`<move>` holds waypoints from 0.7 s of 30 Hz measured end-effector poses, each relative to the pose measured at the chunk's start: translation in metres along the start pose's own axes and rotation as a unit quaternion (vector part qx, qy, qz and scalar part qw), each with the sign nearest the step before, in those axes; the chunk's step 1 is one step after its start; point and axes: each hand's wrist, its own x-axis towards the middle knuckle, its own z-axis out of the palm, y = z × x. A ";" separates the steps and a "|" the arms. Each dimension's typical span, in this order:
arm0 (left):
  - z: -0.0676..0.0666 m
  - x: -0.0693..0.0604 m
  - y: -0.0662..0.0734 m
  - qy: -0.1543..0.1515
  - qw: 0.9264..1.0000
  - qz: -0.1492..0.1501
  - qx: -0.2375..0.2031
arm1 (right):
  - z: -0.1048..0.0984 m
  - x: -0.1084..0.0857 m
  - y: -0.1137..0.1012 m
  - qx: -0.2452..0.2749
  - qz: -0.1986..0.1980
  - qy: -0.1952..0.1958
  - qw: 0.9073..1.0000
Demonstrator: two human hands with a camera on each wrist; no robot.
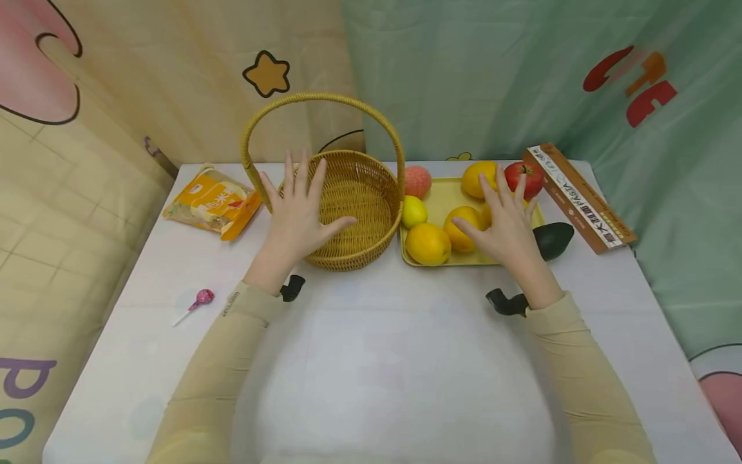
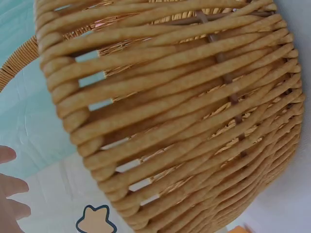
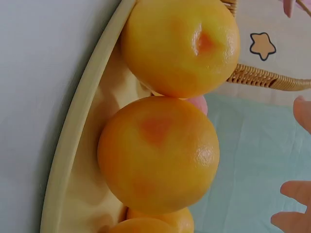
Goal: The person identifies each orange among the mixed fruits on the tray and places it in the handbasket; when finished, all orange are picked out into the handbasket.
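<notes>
With fingers spread, my left hand hovers before the left part of a wicker basket with a tall arched handle. Its weave fills the left wrist view. My right hand, also spread and holding nothing, is above the right part of a yellow tray. On the tray are several orange-yellow fruits, including a front one and a neighbour. A lemon-yellow fruit and a pink round fruit sit at its left edge. A red fruit shows behind my right fingers, partly hidden.
A dark green avocado-shaped fruit lies at the tray's right. Beyond it is a long brown pasta box. An orange snack packet lies left of the basket, with a pink lollipop nearer. Curtains border the white table.
</notes>
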 end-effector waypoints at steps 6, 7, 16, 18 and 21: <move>0.002 -0.003 -0.005 0.004 1.000 0.000 -0.011 | 0.003 0.000 -0.003 0.037 0.013 0.001 0.999; 0.002 -0.004 -0.005 0.007 1.000 0.002 -0.017 | 0.003 0.000 -0.004 0.045 0.015 0.002 0.999; 0.004 -0.015 -0.018 0.047 0.998 0.014 -0.050 | 0.012 0.000 -0.005 0.079 0.026 0.008 0.996; 0.005 -0.017 -0.020 0.052 0.997 0.015 -0.058 | 0.014 0.000 -0.005 0.083 0.026 0.009 0.996; 0.006 -0.022 -0.024 0.063 0.996 0.022 -0.065 | 0.017 -0.001 -0.004 0.087 0.030 0.008 0.996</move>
